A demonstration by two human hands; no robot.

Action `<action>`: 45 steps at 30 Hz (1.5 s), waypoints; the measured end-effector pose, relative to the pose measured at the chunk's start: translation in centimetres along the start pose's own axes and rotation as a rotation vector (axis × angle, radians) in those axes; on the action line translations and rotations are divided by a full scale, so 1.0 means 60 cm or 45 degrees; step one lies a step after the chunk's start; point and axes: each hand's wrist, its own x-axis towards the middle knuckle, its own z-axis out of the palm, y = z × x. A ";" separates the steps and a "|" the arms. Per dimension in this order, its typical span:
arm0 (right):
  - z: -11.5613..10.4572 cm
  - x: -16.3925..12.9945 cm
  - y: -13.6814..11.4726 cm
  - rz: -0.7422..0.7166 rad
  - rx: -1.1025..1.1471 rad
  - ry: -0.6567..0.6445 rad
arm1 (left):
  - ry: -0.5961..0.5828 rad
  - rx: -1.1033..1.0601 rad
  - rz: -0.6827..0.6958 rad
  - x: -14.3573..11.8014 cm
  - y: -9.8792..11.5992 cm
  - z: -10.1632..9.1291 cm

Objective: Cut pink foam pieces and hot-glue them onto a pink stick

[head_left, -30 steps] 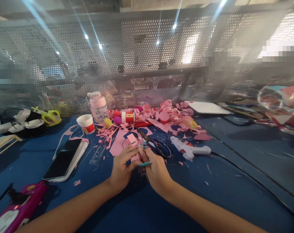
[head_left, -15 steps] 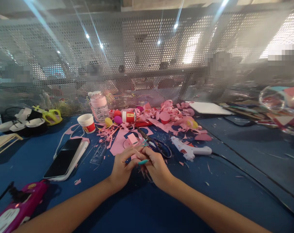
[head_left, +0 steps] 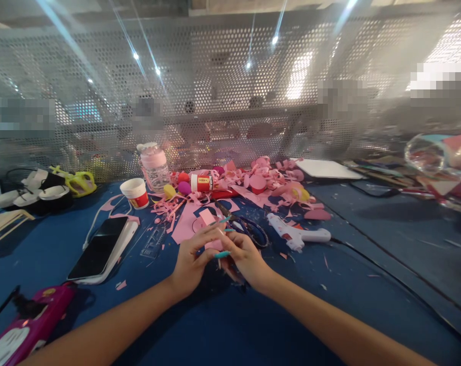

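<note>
Over the blue table (head_left: 253, 315), my left hand (head_left: 192, 262) and my right hand (head_left: 245, 256) meet and pinch a small pink paper piece (head_left: 214, 246) between their fingertips. Most of the piece is hidden by the fingers. Just beyond the hands lie black scissors (head_left: 245, 226), a pink paper sheet (head_left: 188, 223) and a white glue gun (head_left: 297, 235).
A heap of pink paper scraps (head_left: 268, 183) lies at the back with a glue pot (head_left: 202, 183), a white cup (head_left: 134, 193) and a pink-capped bottle (head_left: 154, 166). A phone (head_left: 100, 249) and a clear ruler (head_left: 153, 243) lie left. A perforated metal screen (head_left: 230, 101) stands behind.
Both hands have drawn slightly closer together and nearer to me, turning the pink piece between the fingertips. Nothing else on the table has moved.
</note>
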 end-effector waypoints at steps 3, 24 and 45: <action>0.004 0.000 0.003 0.026 0.013 0.096 | 0.020 0.035 0.029 -0.002 -0.007 -0.002; -0.028 0.012 -0.007 0.094 -0.068 -0.298 | -0.083 -0.033 0.045 0.002 0.009 0.002; -0.004 -0.001 -0.005 -0.003 -0.064 -0.002 | -0.090 -0.021 0.039 0.000 0.004 0.003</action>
